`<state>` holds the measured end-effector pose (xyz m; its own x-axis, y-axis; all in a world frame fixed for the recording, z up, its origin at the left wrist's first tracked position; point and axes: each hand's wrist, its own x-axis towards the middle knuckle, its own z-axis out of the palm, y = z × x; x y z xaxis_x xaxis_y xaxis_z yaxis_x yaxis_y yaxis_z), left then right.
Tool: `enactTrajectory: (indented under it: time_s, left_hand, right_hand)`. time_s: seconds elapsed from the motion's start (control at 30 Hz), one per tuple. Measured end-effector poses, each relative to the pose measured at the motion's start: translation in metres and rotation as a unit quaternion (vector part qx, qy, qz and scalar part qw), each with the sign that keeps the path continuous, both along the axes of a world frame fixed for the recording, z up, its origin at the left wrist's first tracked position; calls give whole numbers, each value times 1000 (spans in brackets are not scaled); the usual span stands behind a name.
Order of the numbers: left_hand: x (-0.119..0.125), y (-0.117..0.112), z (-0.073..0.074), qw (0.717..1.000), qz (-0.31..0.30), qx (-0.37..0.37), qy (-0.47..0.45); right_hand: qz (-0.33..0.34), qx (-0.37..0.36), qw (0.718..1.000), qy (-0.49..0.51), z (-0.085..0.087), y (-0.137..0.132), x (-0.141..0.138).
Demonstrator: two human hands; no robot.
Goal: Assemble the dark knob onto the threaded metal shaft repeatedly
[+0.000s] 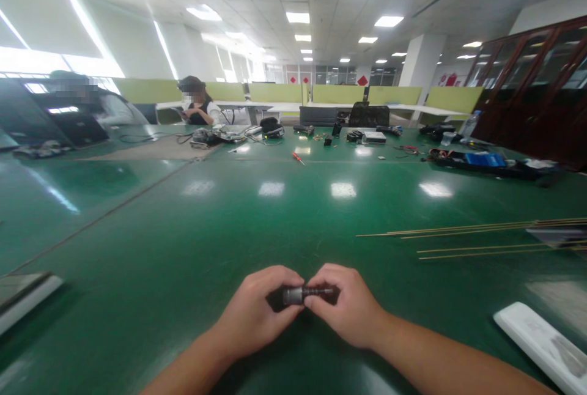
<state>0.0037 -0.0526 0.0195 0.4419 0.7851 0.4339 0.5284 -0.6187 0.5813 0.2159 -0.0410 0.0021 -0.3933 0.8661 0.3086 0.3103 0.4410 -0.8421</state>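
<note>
Between my two hands, low over the green table, is a small cylindrical part (293, 296) lying sideways. Its left end is a smooth grey barrel; the right end is darker, thinner and ribbed. My left hand (250, 303) is closed round the barrel, thumb and fingers meeting near its middle. With thumb and fingertips, my right hand (351, 306) pinches the ribbed end. Both hands touch near the centre of the part. Its outer ends are partly in shadow, and I cannot make out its exact kind.
Long thin tan rods (458, 231) reach in from the right. A white plastic case (545, 346) lies lower right, a flat pale-edged object (27, 297) lower left. Farther off are a red screwdriver (298, 158), electronic parts (215, 136) and a black tray (477, 166). Two people sit beyond, left.
</note>
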Motion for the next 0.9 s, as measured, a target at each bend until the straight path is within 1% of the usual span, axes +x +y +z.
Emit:
enactTrajectory:
  time_s: [0.37, 0.63, 0.9]
  left_hand:
    - [0, 1, 3, 1000, -6, 3, 3]
    - [0, 0, 3, 1000, -4, 3, 3]
    - [-1, 0, 1, 1000, -11, 10, 2]
  right_hand:
    - [21, -19, 999, -25, -1, 0, 0]
    - [3, 9, 1000, -3, 2, -4, 0]
    - [10, 13, 1000, 6, 0, -1, 0]
